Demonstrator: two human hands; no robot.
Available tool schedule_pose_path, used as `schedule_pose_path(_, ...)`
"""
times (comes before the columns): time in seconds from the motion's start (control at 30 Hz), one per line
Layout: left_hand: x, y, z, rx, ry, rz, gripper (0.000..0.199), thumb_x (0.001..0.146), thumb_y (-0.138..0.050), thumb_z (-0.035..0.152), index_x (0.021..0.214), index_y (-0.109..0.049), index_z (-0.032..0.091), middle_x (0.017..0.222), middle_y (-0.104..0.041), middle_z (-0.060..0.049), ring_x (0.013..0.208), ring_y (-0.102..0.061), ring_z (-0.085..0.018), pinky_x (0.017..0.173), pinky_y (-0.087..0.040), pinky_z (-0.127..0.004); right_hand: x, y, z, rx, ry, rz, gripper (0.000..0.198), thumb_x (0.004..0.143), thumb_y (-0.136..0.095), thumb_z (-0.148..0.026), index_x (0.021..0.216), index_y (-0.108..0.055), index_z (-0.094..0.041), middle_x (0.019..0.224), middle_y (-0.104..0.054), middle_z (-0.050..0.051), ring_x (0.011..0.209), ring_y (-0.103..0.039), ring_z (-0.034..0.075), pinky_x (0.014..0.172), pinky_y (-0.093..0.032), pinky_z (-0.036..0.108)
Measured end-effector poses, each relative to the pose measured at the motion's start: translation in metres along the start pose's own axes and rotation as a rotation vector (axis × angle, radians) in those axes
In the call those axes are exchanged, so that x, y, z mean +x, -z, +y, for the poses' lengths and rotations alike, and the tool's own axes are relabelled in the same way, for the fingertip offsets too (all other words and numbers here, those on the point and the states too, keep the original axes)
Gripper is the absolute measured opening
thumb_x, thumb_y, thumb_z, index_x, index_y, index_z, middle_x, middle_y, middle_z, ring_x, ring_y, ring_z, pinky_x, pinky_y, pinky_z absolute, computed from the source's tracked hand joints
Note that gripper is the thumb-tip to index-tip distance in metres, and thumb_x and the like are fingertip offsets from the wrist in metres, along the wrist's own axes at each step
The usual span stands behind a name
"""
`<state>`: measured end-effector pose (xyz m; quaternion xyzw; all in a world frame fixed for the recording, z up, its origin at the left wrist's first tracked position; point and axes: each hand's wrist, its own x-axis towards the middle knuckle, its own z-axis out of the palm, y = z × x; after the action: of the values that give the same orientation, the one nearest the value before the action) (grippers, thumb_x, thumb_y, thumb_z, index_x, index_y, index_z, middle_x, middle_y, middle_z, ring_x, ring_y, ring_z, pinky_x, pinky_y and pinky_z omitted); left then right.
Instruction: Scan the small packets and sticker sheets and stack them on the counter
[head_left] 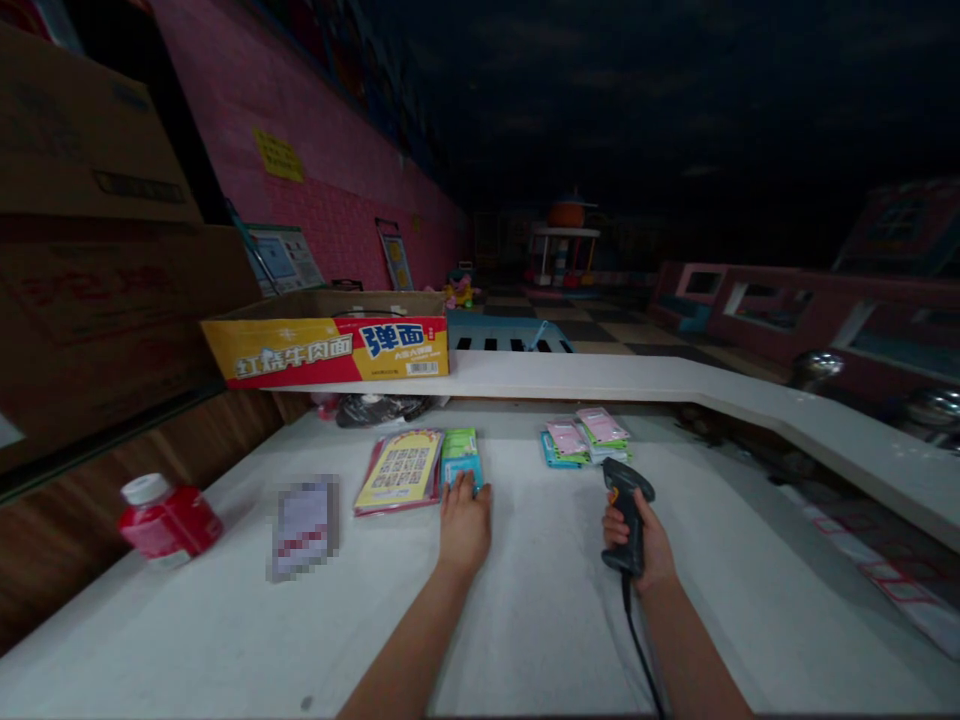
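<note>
My left hand (465, 525) lies on the white counter with its fingertips apart on the near end of a blue card (459, 467). A green card (460, 442) lies just beyond it. Left of these is a pile of flat packets topped by a yellow sheet with printed codes (403, 467). My right hand (654, 545) is wrapped round the grip of a black barcode scanner (627, 520). Its head points away, toward a stack of pink, green and blue cards (589, 438), and its cable (637, 640) runs down to the near edge.
At left stand a red bottle with a white cap (171, 522) and a blurred-out flat item (304, 527). A raised white ledge (555, 377) crosses behind, with an open noodle carton (330, 350) on it. Large cardboard boxes (112, 300) are stacked at far left.
</note>
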<state>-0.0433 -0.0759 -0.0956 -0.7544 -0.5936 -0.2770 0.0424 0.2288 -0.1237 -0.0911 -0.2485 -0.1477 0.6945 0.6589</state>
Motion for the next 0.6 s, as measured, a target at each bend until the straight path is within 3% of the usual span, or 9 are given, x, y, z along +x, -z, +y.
schedule_pose_path(0.2, 0.013, -0.001, 0.019, -0.090, -0.087, 0.037, 0.036, 0.086, -0.047, 0.017, 0.118, -0.064, 0.019, 0.136, -0.052, -0.015, 0.135, -0.037, -0.030, 0.112, -0.030, -0.049, -0.001, -0.001, -0.003, -0.011, -0.062, -0.020, 0.034, 0.074, -0.072, -0.045, 0.086, -0.059, -0.017, 0.056, -0.046, -0.006, 0.041, -0.036, 0.005, 0.034, -0.032, 0.013)
schedule_pose_path(0.37, 0.052, -0.017, 0.066, -0.297, -0.134, -0.039, 0.036, 0.081, -0.050, 0.012, 0.114, -0.064, 0.018, 0.121, -0.061, -0.012, 0.117, -0.052, -0.024, 0.103, -0.040, -0.041, -0.003, 0.005, -0.012, 0.108, 0.113, 0.034, 0.034, 0.071, -0.075, -0.045, 0.085, -0.057, -0.020, 0.057, -0.044, -0.007, 0.043, -0.039, 0.005, 0.035, -0.036, 0.013)
schedule_pose_path(0.47, 0.088, -0.038, 0.102, -0.447, -0.076, -0.089, 0.030, 0.077, -0.052, 0.009, 0.102, -0.067, 0.016, 0.106, -0.067, -0.011, 0.103, -0.059, -0.024, 0.096, -0.044, -0.038, -0.001, 0.010, -0.012, 0.174, 0.166, 0.084, 0.033, 0.072, -0.074, -0.044, 0.086, -0.057, -0.020, 0.058, -0.045, -0.007, 0.044, -0.041, 0.005, 0.036, -0.038, 0.015)
schedule_pose_path(0.6, 0.132, -0.066, 0.148, -0.525, 0.103, -0.167, 0.020, 0.076, -0.049, 0.006, 0.083, -0.068, 0.011, 0.088, -0.069, -0.014, 0.090, -0.064, -0.025, 0.083, -0.047, -0.035, 0.004, 0.018, -0.006, 0.261, 0.117, 0.121, 0.029, 0.074, -0.073, -0.043, 0.084, -0.056, -0.020, 0.058, -0.046, -0.006, 0.044, -0.042, 0.005, 0.037, -0.040, 0.015)
